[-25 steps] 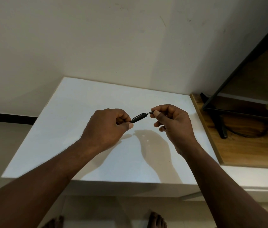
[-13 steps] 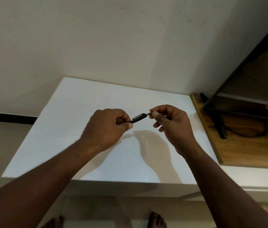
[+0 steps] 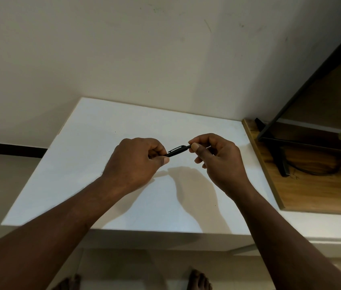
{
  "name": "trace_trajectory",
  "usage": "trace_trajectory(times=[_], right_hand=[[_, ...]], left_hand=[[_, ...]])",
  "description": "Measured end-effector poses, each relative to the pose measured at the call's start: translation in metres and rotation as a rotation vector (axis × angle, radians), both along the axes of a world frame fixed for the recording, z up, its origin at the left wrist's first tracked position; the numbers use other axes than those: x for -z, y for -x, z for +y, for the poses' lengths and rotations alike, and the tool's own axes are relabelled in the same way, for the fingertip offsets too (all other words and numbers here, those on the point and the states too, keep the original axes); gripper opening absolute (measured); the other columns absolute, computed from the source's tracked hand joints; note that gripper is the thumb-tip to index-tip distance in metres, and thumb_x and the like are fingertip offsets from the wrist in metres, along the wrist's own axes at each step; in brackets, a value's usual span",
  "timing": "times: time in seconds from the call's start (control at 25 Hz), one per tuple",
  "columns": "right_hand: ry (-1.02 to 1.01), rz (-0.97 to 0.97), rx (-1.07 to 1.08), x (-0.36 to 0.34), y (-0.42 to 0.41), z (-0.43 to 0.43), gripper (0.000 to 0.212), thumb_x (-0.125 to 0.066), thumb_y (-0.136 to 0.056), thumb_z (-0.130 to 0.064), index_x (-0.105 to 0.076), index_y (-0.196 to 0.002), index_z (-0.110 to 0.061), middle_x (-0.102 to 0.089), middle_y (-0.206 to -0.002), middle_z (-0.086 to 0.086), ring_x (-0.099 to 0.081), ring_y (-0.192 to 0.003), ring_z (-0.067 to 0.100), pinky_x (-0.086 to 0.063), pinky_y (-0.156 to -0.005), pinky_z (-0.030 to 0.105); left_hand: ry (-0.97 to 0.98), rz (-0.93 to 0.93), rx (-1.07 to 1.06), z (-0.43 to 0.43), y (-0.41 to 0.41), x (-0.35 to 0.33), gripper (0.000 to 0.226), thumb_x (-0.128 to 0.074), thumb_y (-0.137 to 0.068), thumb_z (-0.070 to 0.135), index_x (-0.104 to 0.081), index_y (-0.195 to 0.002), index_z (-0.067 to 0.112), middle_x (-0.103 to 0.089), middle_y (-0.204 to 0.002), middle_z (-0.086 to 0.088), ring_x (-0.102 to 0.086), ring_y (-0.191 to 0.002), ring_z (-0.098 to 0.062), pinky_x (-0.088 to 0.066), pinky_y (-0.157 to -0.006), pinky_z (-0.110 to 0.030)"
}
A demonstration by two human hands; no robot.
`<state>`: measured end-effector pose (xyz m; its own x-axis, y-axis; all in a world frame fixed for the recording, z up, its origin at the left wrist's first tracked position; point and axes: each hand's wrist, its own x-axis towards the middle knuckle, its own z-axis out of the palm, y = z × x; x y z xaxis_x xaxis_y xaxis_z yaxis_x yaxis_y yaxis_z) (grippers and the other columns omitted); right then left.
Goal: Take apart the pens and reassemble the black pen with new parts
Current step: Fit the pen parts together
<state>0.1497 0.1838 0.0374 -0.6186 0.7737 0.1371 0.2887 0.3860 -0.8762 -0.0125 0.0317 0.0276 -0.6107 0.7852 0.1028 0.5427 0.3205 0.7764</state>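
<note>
Head view: both hands meet just above the middle of the frame, held over a white desk (image 3: 94, 185) that fills the centre; the left hand (image 3: 133, 162) is curled into a loose fist, its thumb and fingers clamped on the lower-left end of a black pen (image 3: 177, 151); the pen runs up and to the right, tilted a little, with its clip on the upper side; the right hand (image 3: 217, 158) pinches the pen's upper-right end between thumb and forefinger, the other fingers bent beneath; a thin pale rod (image 3: 208, 147) shows past those fingers to the right, though whether it belongs to the pen I cannot tell; the pen hangs in the air above the desk, touching nothing but the hands; the hands' shadows fall on the desk just below them; both bare forearms reach in from the lower corners of the frame; at the right edge lies a wooden board (image 3: 312, 193) with a dark metal frame (image 3: 291, 101) standing on it; a pale wall (image 3: 144, 49) fills the upper part; bare toes (image 3: 199, 279) show at the bottom edge
</note>
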Motion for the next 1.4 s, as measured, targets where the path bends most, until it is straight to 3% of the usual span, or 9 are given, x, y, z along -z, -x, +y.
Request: trace_trajectory(times=[0.28,0.48,0.76,0.92,1.08,1.28,1.4], right_hand=[[0.043,0.018,0.004,0.0017,0.0008,0.0016,0.010,-0.069,-0.101,-0.019,-0.077,-0.098,-0.024,-0.079,-0.092,-0.009,-0.071,-0.071,0.007,-0.055,-0.062,0.025],[0.039,-0.015,0.015,0.0033,0.0015,0.0020,0.011,-0.068,-0.102,-0.025,-0.075,-0.093,-0.024,-0.078,-0.089,-0.006,-0.072,-0.073,0.007,-0.056,-0.064,0.031],[0.051,-0.042,0.008,0.0037,0.0019,-0.0002,0.029,-0.069,-0.101,-0.037,-0.073,-0.083,-0.015,-0.078,-0.080,-0.001,-0.070,-0.067,0.005,-0.055,-0.066,0.036],[0.081,-0.049,-0.013,0.0036,0.0034,-0.0022,0.040,-0.065,-0.102,-0.044,-0.072,-0.076,-0.014,-0.078,-0.078,0.002,-0.073,-0.071,0.017,-0.054,-0.065,0.035],[0.170,0.007,0.015,-0.0006,0.0005,0.0007,0.048,-0.052,-0.107,-0.052,-0.075,-0.085,-0.016,-0.080,-0.088,0.004,-0.073,-0.072,0.021,-0.052,-0.061,0.029],[0.215,0.087,0.004,-0.0027,-0.0023,0.0045,0.018,-0.063,-0.105,-0.029,-0.075,-0.099,-0.016,-0.081,-0.091,0.002,-0.071,-0.072,0.016,-0.051,-0.063,0.030],[0.166,0.067,-0.020,-0.0010,-0.0010,0.0027,0.012,-0.066,-0.102,-0.022,-0.076,-0.097,-0.018,-0.081,-0.091,0.000,-0.072,-0.072,0.013,-0.052,-0.063,0.029]], left_hand=[[-0.015,0.005,0.014,0.0004,-0.0007,-0.0007,0.006,-0.078,-0.087,0.038,-0.078,-0.088,0.032,-0.074,-0.078,0.014,-0.067,-0.068,-0.003,-0.061,-0.063,-0.035],[-0.019,0.015,0.013,0.0014,-0.0011,0.0014,0.006,-0.079,-0.086,0.038,-0.078,-0.086,0.032,-0.073,-0.075,0.016,-0.067,-0.072,-0.002,-0.054,-0.062,-0.025],[-0.013,0.030,0.027,0.0012,-0.0031,0.0018,0.005,-0.079,-0.086,0.037,-0.078,-0.086,0.033,-0.073,-0.075,0.017,-0.067,-0.077,0.000,-0.045,-0.067,-0.018],[-0.023,0.031,0.032,0.0011,-0.0040,0.0006,0.004,-0.079,-0.086,0.037,-0.078,-0.087,0.034,-0.073,-0.075,0.017,-0.067,-0.076,0.000,-0.046,-0.067,-0.018],[-0.030,0.020,0.027,0.0020,-0.0039,0.0007,0.006,-0.079,-0.086,0.038,-0.078,-0.088,0.033,-0.074,-0.077,0.017,-0.068,-0.079,0.001,-0.049,-0.070,-0.018],[-0.032,-0.006,-0.001,0.0010,-0.0019,0.0012,0.007,-0.079,-0.086,0.039,-0.078,-0.086,0.033,-0.073,-0.074,0.019,-0.066,-0.075,0.004,-0.049,-0.062,-0.020],[-0.026,0.003,-0.002,0.0010,-0.0029,0.0005,0.006,-0.080,-0.085,0.039,-0.077,-0.086,0.033,-0.074,-0.075,0.017,-0.068,-0.075,0.001,-0.052,-0.066,-0.022]])
